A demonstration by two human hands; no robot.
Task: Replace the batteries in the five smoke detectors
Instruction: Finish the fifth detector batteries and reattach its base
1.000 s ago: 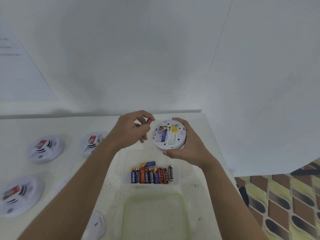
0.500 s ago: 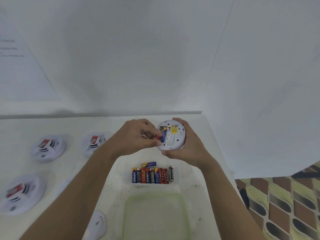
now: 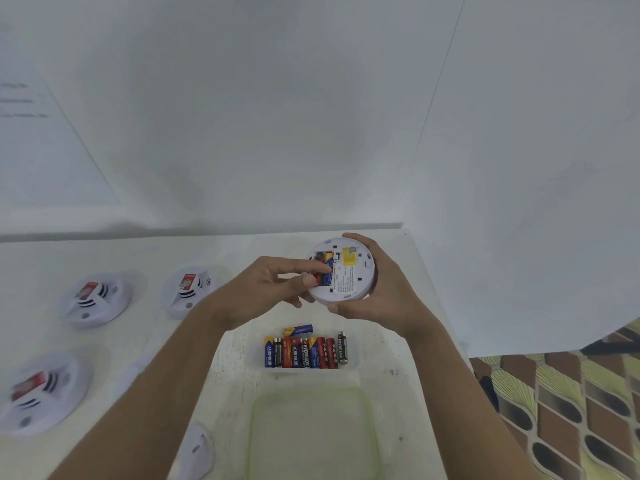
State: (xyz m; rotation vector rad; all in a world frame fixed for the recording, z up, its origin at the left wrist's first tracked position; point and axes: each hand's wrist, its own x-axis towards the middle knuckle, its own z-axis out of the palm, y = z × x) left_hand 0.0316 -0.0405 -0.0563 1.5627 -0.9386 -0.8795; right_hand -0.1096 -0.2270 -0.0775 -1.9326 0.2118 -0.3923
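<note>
Fingers of the right hand (image 3: 384,299) are curling round the upturned smoke detector (image 3: 349,278), holding it above the desk (image 3: 145,251). The left hand (image 3: 263,289) is pinching a red battery (image 3: 319,263) in its compartment, beside a blue battery (image 3: 328,271). Spare batteries (image 3: 304,351) are lying below.

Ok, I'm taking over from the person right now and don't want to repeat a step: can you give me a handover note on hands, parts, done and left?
Left hand: pinches a red battery, pressing it into the open compartment beside a seated blue battery.
Right hand: grips that smoke detector, its back toward the camera.
Three other detectors lie face-up at the left.
Spare batteries sit in the clear tray.
Done: blue cell in.
Left: seat the red one, close up. Whether the others are finished can't be told.
</note>
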